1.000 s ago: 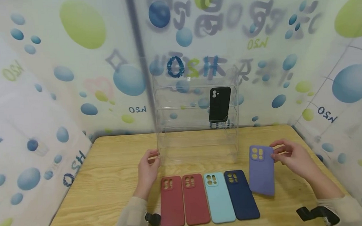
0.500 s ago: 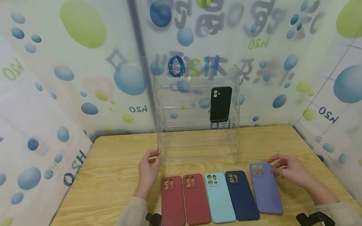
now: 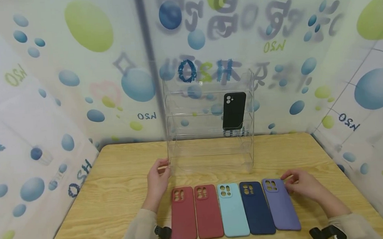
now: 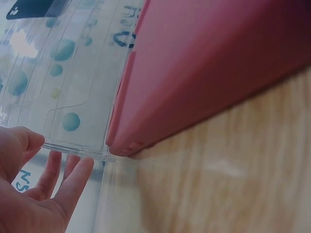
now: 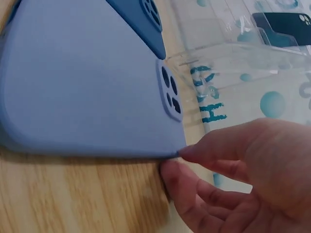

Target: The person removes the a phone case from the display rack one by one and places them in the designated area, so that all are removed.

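A purple phone case (image 3: 282, 205) lies at the right end of a row on the table. My right hand (image 3: 301, 186) pinches its upper right corner between thumb and finger, and the right wrist view shows the fingertips (image 5: 187, 153) right at that corner. To its left lie a dark blue phone case (image 3: 258, 210), a light blue one (image 3: 233, 211) and two red ones, the nearer-to-middle red phone case (image 3: 209, 212) and the leftmost red phone case (image 3: 183, 215). My left hand (image 3: 157, 179) grips the left side edge of a clear tiered display rack (image 4: 73, 148).
A black phone case (image 3: 234, 112) stands on an upper tier of the rack, at its right. The wooden table (image 3: 117, 195) ends against a patterned wall (image 3: 110, 66) behind the rack, with more wall on both sides.
My right hand has lowered the purple phone case toward me and slightly left, from a raised tilt to lying beside the dark blue one. The left hand stays on the rack.
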A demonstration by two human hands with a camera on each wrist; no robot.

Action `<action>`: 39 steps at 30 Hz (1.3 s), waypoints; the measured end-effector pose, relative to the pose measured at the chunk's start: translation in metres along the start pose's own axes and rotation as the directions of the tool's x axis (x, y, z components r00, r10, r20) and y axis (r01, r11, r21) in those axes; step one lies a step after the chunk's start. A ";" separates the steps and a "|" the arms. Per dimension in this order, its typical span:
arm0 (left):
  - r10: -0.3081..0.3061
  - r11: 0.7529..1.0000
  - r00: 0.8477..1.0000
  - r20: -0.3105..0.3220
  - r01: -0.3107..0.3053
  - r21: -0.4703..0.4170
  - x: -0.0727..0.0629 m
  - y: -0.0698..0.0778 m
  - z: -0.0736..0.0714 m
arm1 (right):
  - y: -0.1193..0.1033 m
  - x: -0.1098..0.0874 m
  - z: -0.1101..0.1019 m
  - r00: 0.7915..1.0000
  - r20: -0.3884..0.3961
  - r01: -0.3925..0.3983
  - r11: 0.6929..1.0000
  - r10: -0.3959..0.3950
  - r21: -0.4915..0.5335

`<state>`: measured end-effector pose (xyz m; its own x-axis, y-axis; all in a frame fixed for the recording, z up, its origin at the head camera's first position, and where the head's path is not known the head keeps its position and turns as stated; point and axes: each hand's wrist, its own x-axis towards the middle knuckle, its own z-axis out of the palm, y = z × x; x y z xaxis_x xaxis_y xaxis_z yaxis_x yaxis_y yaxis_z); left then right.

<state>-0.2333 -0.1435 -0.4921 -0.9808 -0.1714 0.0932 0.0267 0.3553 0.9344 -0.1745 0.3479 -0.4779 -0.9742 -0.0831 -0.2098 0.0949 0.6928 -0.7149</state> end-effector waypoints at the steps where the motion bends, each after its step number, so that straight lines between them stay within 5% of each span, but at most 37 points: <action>1: -0.002 1.000 1.000 0.000 0.002 -0.001 0.000 0.000 0.000 | -0.002 0.000 0.001 1.000 -0.009 -0.002 1.000 0.002 -0.018; 11: 0.005 1.000 1.000 -0.002 -0.005 -0.009 0.000 -0.001 0.000 | -0.010 0.001 0.003 0.999 -0.047 -0.015 0.994 0.010 -0.108; 24: 0.025 1.000 1.000 -0.012 -0.025 -0.015 0.000 -0.003 0.001 | -0.040 0.007 0.006 0.965 -0.181 0.137 0.952 -0.191 -0.273; 31: 0.012 1.000 1.000 -0.006 -0.012 -0.003 -0.001 -0.001 0.000 | -0.073 0.016 0.003 0.869 -0.368 0.244 0.933 -0.331 -0.264; 39: 0.028 1.000 1.000 -0.006 -0.028 -0.010 -0.001 -0.001 0.001 | -0.127 0.036 0.005 0.750 -0.528 0.323 0.918 -0.397 -0.232</action>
<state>-0.2322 -0.1427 -0.4937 -0.9785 -0.1666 0.1213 0.0561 0.3510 0.9347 -0.2210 0.2540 -0.3981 -0.8769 0.0410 0.4789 -0.2746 0.7749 -0.5692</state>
